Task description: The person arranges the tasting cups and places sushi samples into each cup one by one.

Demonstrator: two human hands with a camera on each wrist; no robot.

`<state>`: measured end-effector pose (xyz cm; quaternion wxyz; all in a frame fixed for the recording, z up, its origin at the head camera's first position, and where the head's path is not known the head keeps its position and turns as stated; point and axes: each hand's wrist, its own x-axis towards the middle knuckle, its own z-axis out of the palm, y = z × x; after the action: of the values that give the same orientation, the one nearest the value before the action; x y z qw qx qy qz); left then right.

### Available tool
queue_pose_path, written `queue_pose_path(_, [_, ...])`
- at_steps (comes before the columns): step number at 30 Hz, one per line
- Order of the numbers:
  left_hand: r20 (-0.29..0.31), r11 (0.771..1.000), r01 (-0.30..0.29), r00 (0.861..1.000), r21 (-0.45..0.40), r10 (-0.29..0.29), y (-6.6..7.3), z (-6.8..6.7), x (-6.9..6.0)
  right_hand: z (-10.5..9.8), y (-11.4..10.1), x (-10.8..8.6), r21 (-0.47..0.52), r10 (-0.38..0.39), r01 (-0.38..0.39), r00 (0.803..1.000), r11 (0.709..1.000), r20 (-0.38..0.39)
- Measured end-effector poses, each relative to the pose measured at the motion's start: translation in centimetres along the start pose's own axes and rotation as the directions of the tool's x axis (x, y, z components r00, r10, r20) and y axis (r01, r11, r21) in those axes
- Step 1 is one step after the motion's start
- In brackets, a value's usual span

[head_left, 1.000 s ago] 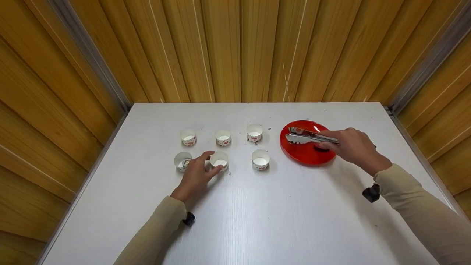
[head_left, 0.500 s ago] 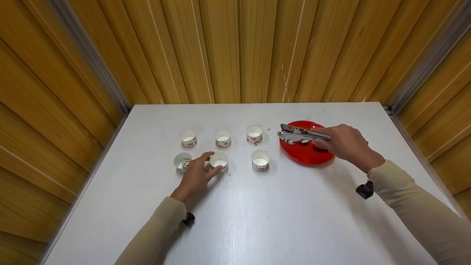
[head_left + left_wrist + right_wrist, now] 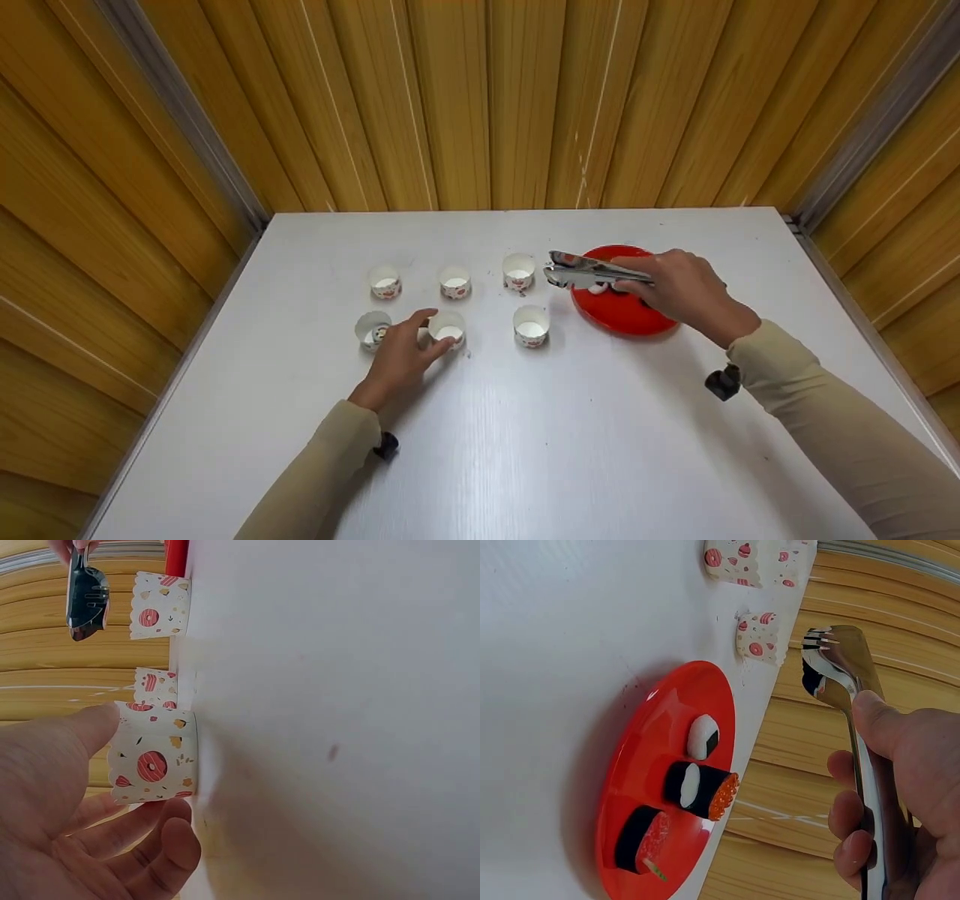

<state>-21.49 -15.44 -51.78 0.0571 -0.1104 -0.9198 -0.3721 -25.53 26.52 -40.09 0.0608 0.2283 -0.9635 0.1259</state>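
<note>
In the head view my left hand (image 3: 400, 361) holds a paper baking cup (image 3: 448, 328) upright on the table, thumb on one side and fingers on the other. The left wrist view shows that cup's donut print. My right hand (image 3: 681, 292) grips metal tongs (image 3: 596, 271) raised over the left edge of a red plate (image 3: 628, 324). A dark bit (image 3: 813, 681) shows between the tong tips in the right wrist view; its kind is unclear. On the plate lie a white rice piece (image 3: 700, 739), a roe-topped roll (image 3: 694, 787) and a pink-topped roll (image 3: 641, 840), all sushi-like.
Other paper cups stand in two rows: back left (image 3: 385, 283), back middle (image 3: 455, 283), back right (image 3: 518, 273) and front right (image 3: 531, 327). The front left cup (image 3: 366, 327) has a small piece inside. Wood-look panels (image 3: 450, 105) close off the table's back and sides.
My right hand has carried the tongs leftward from over the plate's middle to beyond its left edge, near the back right cup. My left hand has stayed at its cup.
</note>
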Motion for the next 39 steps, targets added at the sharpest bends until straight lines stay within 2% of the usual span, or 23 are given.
queue_pose_path(5, [-0.001,1.0,0.004,1.0,0.002,-0.004,-0.1,0.1,0.1,0.3,-1.1,0.8,0.006,-0.033,0.033,0.999,0.999,0.006])
queue_pose_path(10, [-0.003,1.0,-0.01,1.0,-0.007,0.01,-0.1,0.2,0.1,0.5,-2.1,1.4,0.034,-0.034,0.033,0.999,0.999,0.012])
queue_pose_path(20, [0.0,1.0,-0.001,1.0,0.004,0.001,0.1,0.0,0.0,1.2,-4.0,2.4,0.05,-0.099,0.099,0.995,0.994,-0.003])
queue_pose_path(29, [0.014,0.998,0.06,0.998,-0.002,-0.06,0.3,-0.1,0.0,2.1,-5.7,3.2,0.071,-0.136,0.134,0.99,0.988,0.028])
queue_pose_path(35, [0.019,0.998,0.067,0.998,0.004,-0.067,0.3,-0.1,0.0,2.7,-6.9,3.4,0.125,-0.188,0.185,0.982,0.975,0.02])
queue_pose_path(39, [0.024,0.997,0.08,0.997,0.001,-0.08,0.4,-0.1,0.0,3.1,-7.6,3.9,0.104,-0.215,0.212,0.976,0.972,0.022])
